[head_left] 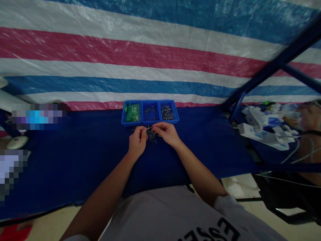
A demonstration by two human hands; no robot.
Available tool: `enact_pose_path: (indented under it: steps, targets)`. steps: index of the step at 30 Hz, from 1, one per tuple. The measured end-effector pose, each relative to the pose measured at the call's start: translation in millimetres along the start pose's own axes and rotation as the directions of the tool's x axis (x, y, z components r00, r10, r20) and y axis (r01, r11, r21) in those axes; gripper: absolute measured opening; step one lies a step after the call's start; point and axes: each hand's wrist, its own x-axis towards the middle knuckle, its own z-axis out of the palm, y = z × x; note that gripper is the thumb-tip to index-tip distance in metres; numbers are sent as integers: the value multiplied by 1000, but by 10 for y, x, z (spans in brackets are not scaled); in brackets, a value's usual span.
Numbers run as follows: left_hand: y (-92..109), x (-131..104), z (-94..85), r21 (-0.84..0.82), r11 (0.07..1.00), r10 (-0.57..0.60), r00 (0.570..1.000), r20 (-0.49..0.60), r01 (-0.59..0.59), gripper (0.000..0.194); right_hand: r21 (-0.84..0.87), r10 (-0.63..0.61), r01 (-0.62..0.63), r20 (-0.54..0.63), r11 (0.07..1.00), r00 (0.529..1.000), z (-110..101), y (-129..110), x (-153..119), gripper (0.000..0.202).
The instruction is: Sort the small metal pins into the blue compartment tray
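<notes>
My left hand [138, 138] and my right hand [167, 132] meet over the blue table, fingertips pinched on a small thin pin-like piece [149, 128] that spans the gap between them. Its exact kind is too small to make out. Under my fingers lies a loose pile of slim dark and silvery metal pins [151, 136]. Just beyond stands a blue three-compartment tray [150, 123]. Green plastic packets [132, 112] fill its left compartment, a few scattered pins [150, 109] lie in the middle, and many more pins [167, 113] fill the right.
Behind the blue table [100, 157] hangs a striped tarp [150, 53]. A dark blue metal frame [250, 80] rises on the right, beside white boxes and cables [265, 134]. Another person's arm [311, 144] shows at the far right. Blurred-out objects [37, 115] sit on the left.
</notes>
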Motion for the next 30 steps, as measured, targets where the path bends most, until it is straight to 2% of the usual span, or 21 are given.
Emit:
enact_pose_path:
  steps: [14, 30]
  targets:
    - [-48, 3, 22, -56, 998, -29, 999, -15, 28, 20, -94, -62, 60, -20, 994, 998, -11, 22, 4, 20]
    - [-64, 0, 28, -64, 998, 1, 999, 44, 2, 21, -58, -27, 26, -18, 998, 999, 17, -28, -16, 34]
